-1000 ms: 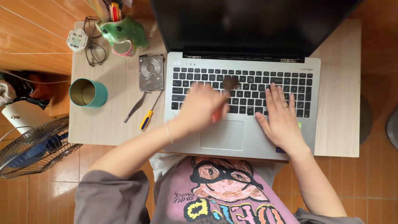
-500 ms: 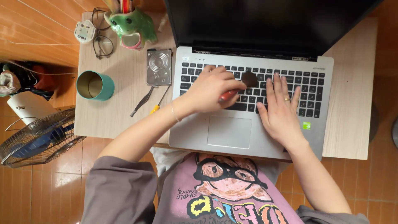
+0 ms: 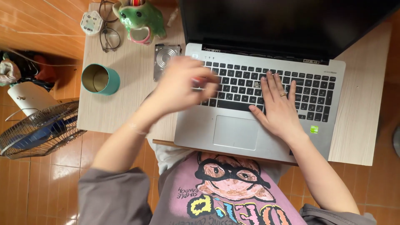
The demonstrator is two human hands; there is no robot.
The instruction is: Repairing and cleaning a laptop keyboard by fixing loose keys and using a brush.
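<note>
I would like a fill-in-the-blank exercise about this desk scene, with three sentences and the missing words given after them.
1. The right hand rests flat on the laptop's ____.
2. Left of the hard drive stands a teal ____, seen from above.
3. The blurred left hand is over the ____ end of the keys, beside the hard drive.

Missing words: keyboard; cup; left

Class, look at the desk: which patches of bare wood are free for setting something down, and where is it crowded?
Free: the wooden strip right of the laptop, and the desk below the teal cup. Crowded: the top-left corner, with eyeglasses, frog holder and hard drive.
</note>
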